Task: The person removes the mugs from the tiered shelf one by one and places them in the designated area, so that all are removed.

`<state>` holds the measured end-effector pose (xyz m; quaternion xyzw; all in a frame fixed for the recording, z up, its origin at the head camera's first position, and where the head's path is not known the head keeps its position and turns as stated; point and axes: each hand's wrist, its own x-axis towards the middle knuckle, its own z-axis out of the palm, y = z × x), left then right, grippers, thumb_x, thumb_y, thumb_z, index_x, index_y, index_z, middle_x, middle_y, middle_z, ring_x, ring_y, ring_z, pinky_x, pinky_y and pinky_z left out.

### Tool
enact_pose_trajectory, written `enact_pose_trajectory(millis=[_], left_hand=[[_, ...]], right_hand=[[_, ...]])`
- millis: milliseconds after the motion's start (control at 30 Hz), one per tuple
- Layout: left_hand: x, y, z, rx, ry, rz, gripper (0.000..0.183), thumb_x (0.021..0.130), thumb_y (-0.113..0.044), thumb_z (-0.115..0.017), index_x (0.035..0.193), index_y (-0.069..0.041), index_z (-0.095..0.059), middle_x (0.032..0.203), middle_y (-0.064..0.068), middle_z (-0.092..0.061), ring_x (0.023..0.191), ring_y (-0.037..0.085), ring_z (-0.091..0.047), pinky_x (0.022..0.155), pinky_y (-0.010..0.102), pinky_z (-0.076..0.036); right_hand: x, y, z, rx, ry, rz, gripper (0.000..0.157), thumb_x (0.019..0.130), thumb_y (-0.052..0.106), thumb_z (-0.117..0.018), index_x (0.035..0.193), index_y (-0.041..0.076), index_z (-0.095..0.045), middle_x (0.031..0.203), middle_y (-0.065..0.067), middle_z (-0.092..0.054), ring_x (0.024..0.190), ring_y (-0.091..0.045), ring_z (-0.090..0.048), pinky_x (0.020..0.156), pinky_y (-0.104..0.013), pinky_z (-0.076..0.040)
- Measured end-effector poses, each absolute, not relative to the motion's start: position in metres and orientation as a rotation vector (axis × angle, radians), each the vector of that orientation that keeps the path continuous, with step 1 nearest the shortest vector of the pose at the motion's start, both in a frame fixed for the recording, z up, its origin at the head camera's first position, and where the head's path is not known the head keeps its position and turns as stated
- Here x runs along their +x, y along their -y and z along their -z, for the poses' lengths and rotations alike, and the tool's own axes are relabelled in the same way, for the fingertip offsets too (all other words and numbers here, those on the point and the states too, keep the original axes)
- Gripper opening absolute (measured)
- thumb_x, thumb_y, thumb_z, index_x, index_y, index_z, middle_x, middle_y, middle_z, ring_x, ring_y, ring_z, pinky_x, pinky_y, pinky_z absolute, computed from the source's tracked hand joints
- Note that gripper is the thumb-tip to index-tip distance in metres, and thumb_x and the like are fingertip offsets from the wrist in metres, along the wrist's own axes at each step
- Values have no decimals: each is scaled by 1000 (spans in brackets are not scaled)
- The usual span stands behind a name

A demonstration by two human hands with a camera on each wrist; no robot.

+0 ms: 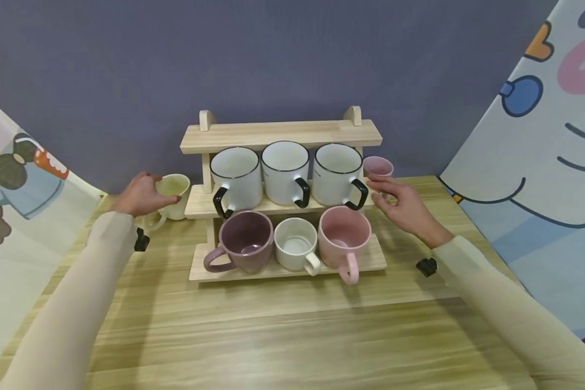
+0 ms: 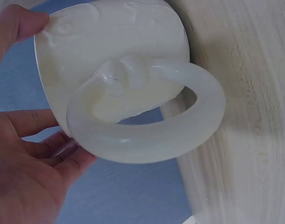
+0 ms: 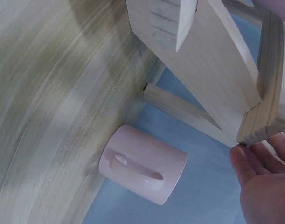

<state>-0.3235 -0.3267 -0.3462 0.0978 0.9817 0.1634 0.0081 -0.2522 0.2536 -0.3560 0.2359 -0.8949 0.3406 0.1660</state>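
A pale cream mug [image 1: 174,193] stands at the left of a wooden shelf rack. My left hand [image 1: 143,196] grips this mug, its thumb and fingers on opposite sides of the rim. The left wrist view shows the mug's thick looped handle [image 2: 151,144] facing the camera. At the rack's right side, my right hand [image 1: 402,208] touches the end of the middle shelf board [image 3: 266,128] with extended fingers. A pink mug [image 3: 142,163] sits beyond that hand, beside the rack; in the head view the fingers partly cover it.
White black-rimmed mugs [image 1: 286,173] fill the middle shelf [image 1: 200,203]. Below them, a purple mug [image 1: 246,246], a small white cup [image 1: 294,246] and a larger pink mug [image 1: 343,235] sit on the lowest board. A dark cloth [image 1: 292,59] hangs behind the top board [image 1: 283,134].
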Motion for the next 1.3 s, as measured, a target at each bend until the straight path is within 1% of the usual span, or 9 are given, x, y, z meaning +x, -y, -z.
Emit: enact_pose_trajectory(millis=[200,367,600,733,833,967,1033,1167,1300], left_hand=[[-324,333,347,318,-3092,-530,88,80,-48,-70,127,21,-42,123,38,-44,116,51,-36,96,60,-30],[-323,336,345,373,-3117,-573,78,79,-43,-72,124,16,-47,111,33,-51,103,46,-46,85,58,-37],[-322,338,341,377,-3085,-611,87,81,-43,-72,134,16,-35,126,37,-42,113,50,-42,92,61,-34],[-321,340,343,387,-3099,-642,80,82,-42,-72,130,13,-41,115,33,-51,98,44,-51,82,57,-40],[-320,341,344,400,-3106,-649,75,84,-41,-71,128,13,-43,110,31,-52,92,42,-52,78,56,-41],[-315,339,340,406,-3097,-596,81,88,-43,-65,133,16,-35,123,38,-42,108,50,-43,88,61,-35],[-311,337,335,408,-3090,-581,83,90,-45,-60,136,17,-31,127,40,-36,112,52,-38,91,63,-31],[-298,331,325,428,-3120,-615,79,93,-45,-56,138,14,-30,128,37,-34,106,51,-43,87,62,-36],[-282,320,314,463,-3163,-697,74,93,-41,-56,139,11,-31,129,32,-34,101,50,-48,84,60,-40]], right_hand=[[-251,-252,357,674,2538,-977,32,94,14,-60,123,1,-61,137,-6,-50,129,-23,-41,94,-37,-42],[-250,-252,358,676,2528,-992,32,94,14,-60,124,1,-61,138,-6,-50,128,-23,-42,94,-35,-42],[-250,-251,359,686,2513,-1015,32,94,12,-59,124,0,-61,138,-8,-49,128,-25,-42,98,-40,-40],[-250,-251,359,695,2503,-1022,32,94,12,-60,123,0,-61,138,-9,-49,127,-26,-42,98,-44,-40],[-251,-250,360,707,2494,-1031,32,94,12,-59,124,0,-61,138,-10,-49,128,-26,-42,98,-46,-39],[-252,-250,362,711,2483,-1041,32,94,11,-59,124,-1,-60,138,-10,-49,128,-26,-42,99,-45,-38],[-252,-251,362,699,2485,-1043,32,94,11,-59,124,0,-61,138,-9,-49,127,-25,-42,100,-44,-38],[-251,-252,362,680,2493,-1055,32,94,12,-59,124,0,-60,138,-8,-49,128,-25,-42,100,-45,-37],[-251,-254,363,669,2496,-1057,32,95,13,-59,124,0,-60,138,-7,-49,127,-25,-42,99,-45,-38]])
